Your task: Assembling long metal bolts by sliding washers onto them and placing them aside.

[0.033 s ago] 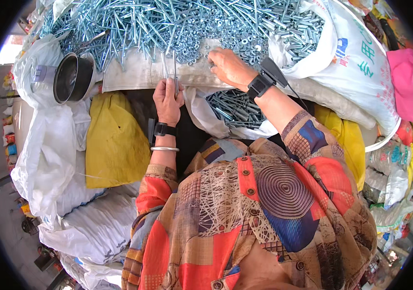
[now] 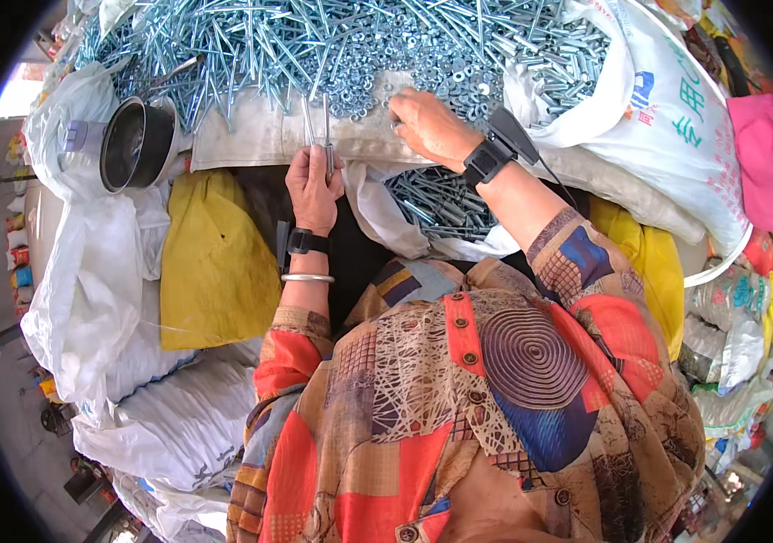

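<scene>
Cluttered stall or storeroom, packed with sacks; across the top of the frame, a grey cloth-covered surface (image 2: 251, 136) heaped with a pile of long zinc-plated bolts (image 2: 314, 36) and loose nuts and washers (image 2: 441, 77).

At upper centre, left hand (image 2: 314, 185) closed around a few long bolts (image 2: 325, 136), shanks pointing up toward the pile. Just right of it, right hand (image 2: 427, 127) palm-down at the edge of the loose nuts, fingers curled; whether pinching a nut, cannot tell. Black band on each wrist, silver bangle on the left.

Judged from this: pairing nuts or washers with the held bolts. Best done by keeping the bolts bunched and upright in the left fist, picking one small piece at a time with the right fingertips, working close to the cloth edge to stop strays rolling off.

Below the right forearm, an open white bag (image 2: 441, 204) already holding more bolts. Upper left, a dark metal pot (image 2: 137, 145) on its side. Left and lower left, a yellow sack (image 2: 214, 262) and white sacks (image 2: 97, 299). Upper right, a printed white sack (image 2: 667, 118) and a pink bag (image 2: 766, 163).
</scene>
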`<state>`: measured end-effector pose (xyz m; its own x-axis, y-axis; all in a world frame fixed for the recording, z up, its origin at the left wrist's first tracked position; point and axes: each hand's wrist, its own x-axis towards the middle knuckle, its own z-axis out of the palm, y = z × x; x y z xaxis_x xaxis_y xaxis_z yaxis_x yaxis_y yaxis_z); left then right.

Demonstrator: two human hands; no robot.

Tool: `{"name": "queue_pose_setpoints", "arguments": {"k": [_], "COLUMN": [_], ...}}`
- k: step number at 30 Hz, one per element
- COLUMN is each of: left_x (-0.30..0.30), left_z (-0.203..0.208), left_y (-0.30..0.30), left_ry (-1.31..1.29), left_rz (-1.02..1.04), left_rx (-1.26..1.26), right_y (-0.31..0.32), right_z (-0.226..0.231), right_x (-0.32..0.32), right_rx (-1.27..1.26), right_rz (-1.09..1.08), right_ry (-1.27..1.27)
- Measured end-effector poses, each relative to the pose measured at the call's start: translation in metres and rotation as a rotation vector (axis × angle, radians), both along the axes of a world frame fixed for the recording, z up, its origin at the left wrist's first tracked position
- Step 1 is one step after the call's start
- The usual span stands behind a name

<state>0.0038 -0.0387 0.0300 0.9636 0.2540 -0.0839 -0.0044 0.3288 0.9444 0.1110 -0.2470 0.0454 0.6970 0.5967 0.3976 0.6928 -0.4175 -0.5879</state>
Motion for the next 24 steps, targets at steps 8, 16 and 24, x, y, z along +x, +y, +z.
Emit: {"name": "queue_pose_setpoints", "arguments": {"k": [8, 16, 24], "left_x": [0.003, 0.005, 0.002], "left_z": [0.000, 0.001, 0.000], "left_y": [-0.005, -0.014, -0.014], "left_ry": [0.040, 0.051, 0.026], "left_rz": [0.070, 0.093, 0.083], "left_rx": [0.081, 0.079, 0.085], "right_y": [-0.005, -0.005, -0.018], "right_z": [0.000, 0.003, 0.003], "right_x": [0.012, 0.001, -0.002], "right_rx": [-0.003, -0.080, -0.014], "right_rz": [0.103, 0.071, 0.116], "right_ry": [0.098, 0.099, 0.060]}}
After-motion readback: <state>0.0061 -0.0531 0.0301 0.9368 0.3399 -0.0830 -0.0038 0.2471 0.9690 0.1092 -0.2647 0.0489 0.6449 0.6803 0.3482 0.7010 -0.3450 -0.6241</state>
